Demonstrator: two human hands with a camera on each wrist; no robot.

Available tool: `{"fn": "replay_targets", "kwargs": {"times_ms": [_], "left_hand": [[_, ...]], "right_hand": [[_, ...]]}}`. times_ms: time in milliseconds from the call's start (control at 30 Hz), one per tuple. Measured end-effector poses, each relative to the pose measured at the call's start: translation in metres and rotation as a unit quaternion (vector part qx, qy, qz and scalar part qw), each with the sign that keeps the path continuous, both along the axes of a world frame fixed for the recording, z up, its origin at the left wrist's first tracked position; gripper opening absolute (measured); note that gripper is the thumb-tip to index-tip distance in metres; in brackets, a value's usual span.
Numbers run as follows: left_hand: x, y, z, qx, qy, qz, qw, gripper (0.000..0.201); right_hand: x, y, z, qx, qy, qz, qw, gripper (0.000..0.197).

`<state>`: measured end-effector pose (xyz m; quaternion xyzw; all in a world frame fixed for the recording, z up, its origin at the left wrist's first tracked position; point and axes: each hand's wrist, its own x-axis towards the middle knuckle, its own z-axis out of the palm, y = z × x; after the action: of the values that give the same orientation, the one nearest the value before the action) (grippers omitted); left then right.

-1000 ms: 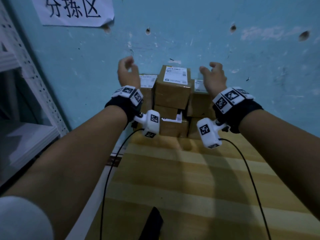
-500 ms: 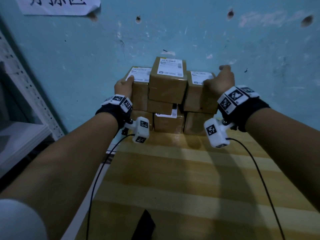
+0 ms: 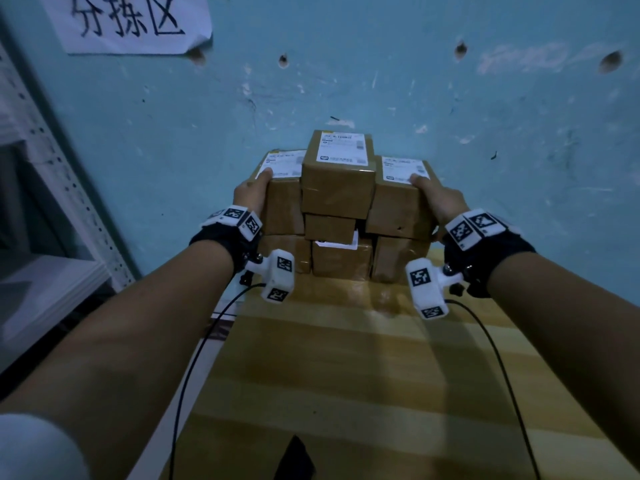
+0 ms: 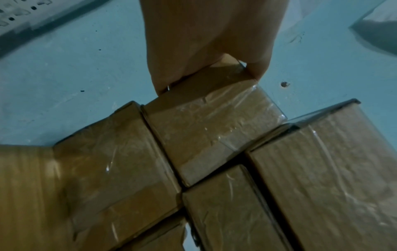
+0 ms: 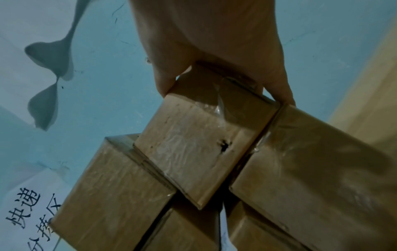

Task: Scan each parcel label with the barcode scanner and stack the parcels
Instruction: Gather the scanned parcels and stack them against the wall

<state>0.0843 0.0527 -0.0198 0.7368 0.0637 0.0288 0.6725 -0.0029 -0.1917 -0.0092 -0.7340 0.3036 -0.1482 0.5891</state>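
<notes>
From the head view, a stack of brown cardboard parcels (image 3: 337,216) wrapped in clear tape stands at the far edge of the yellow wooden desk (image 3: 346,368), against the turquoise painted wall (image 3: 433,81). The stack has three columns; the middle column is tallest, and its top parcel (image 3: 337,174) carries a white shipping label (image 3: 343,147). The left hand (image 3: 252,195) grasps the upper left parcel (image 3: 282,195), thumb lying on that parcel's white label. The right hand (image 3: 437,199) grasps the upper right parcel (image 3: 401,199) in the same way, thumb on the near corner of its label. Both wrists wear black straps with white marker blocks. A white paper sign (image 3: 128,22) with black handwritten characters hangs on the wall at upper left, and a grey perforated metal shelf (image 3: 52,209) stands to the left.

In the left wrist view, the left hand (image 4: 206,39) clasps the corner of its parcel (image 4: 210,122), thumb on one face and fingers on the opposite one. Neighbouring parcels press against it.

In the right wrist view, the right hand (image 5: 210,42) clamps the end of its parcel (image 5: 199,146), which has a small dark puncture in its taped side.
</notes>
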Motion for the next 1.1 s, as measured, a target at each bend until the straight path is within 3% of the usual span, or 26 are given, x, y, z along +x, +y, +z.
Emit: {"fn": "replay_targets", "kwargs": {"times_ms": [400, 533, 633, 800, 1100], "left_hand": [[-0.006, 0.004, 0.005, 0.055, 0.006, -0.017, 0.998, 0.06], [-0.011, 0.013, 0.004, 0.063, 0.005, 0.002, 0.998, 0.066], [-0.023, 0.015, 0.008, 0.072, 0.002, 0.003, 0.997, 0.073], [-0.071, 0.009, 0.036, 0.033, -0.029, 0.008, 0.999, 0.066], [-0.208, -0.001, 0.079, 0.022, -0.053, -0.04, 0.998, 0.06]], "right_hand": [[-0.003, -0.005, -0.006, 0.017, -0.038, 0.011, 0.999, 0.073], [-0.014, -0.002, -0.007, 0.028, -0.042, 0.0, 0.999, 0.092], [-0.03, 0.001, -0.001, 0.027, -0.056, -0.013, 0.998, 0.094], [-0.076, 0.003, 0.017, -0.013, -0.081, -0.017, 0.996, 0.085], [-0.224, 0.025, 0.054, -0.03, -0.1, -0.027, 0.994, 0.081]]}}
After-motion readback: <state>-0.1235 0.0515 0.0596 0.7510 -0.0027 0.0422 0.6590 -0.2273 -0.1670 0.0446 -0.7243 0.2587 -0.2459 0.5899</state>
